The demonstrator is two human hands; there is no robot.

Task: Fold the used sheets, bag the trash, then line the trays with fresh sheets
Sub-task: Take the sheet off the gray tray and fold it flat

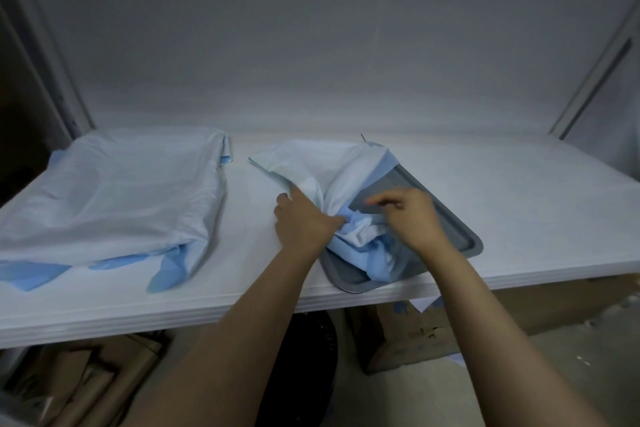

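Note:
A grey tray [460, 234] lies at an angle near the table's front edge, right of centre. A crumpled pale blue used sheet [329, 166] is bunched up on its left half, with a darker blue underside showing near the front. My left hand [303, 218] presses and grips the bunched sheet from the left. My right hand [412, 215] pinches the same sheet over the tray's middle. A second used sheet [114, 198] lies spread and rumpled over the left part of the table, blue folds poking out at its front.
The white table [519, 191] runs to a grey back wall. Under it stand cardboard boxes [415, 336], a dark bin or bag [304, 357] and flattened cardboard [69, 381] at the left. A metal frame post [588, 80] slants up at the right.

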